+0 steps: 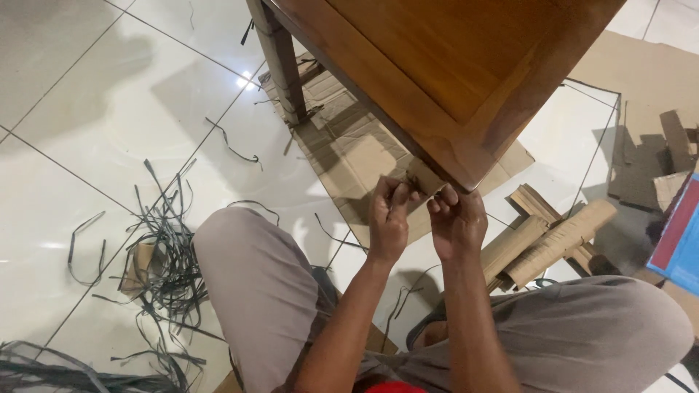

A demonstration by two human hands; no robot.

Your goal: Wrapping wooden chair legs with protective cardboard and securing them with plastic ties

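A brown wooden table (pixel 437 65) stands over me, its near corner just above my hands. My left hand (pixel 388 218) and my right hand (pixel 457 222) are raised side by side at that corner. Both pinch a small piece of cardboard wrapping (pixel 424 177) that sticks to the underside of the corner. The fingers of both hands are closed on it. One table leg (pixel 282 62) rests on flattened cardboard farther back. My knees in grey trousers frame the hands on the left and right.
Flattened cardboard sheet (pixel 349 153) lies on the white tiled floor under the table. Cardboard corner protectors (pixel 546 240) lie to the right. A tangle of black plastic straps (pixel 164 255) lies to the left. A blue and red box (pixel 681 236) is at the right edge.
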